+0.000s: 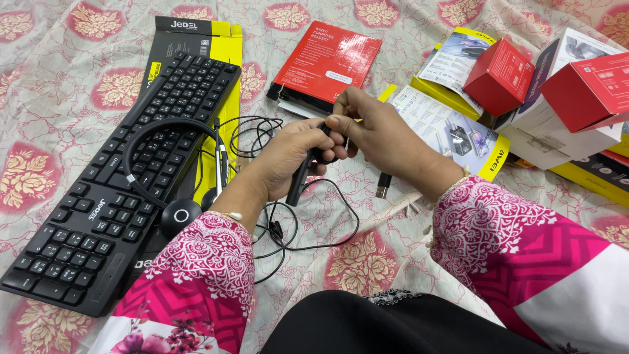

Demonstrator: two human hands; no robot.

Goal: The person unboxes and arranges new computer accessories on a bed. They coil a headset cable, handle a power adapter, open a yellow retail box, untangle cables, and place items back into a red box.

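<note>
My left hand [288, 154] grips a slim black stick-shaped part [299, 180] that hangs down from my fingers. My right hand [377, 131] meets it from the right and pinches the top of the same black part between thumb and fingers. A thin black cable [327, 226] loops from my hands over the cloth and runs to a black headset [171, 167], which lies across a black keyboard [124, 177] on the left. A black USB plug [384, 185] rests below my right wrist.
A flowered cloth [46, 92] covers the surface. A red flat box [326, 64] lies beyond my hands. Red cubes [501, 75], white boxes [557, 141] and a yellow-edged package [452, 131] crowd the right. A black and yellow carton [229, 39] sits under the keyboard.
</note>
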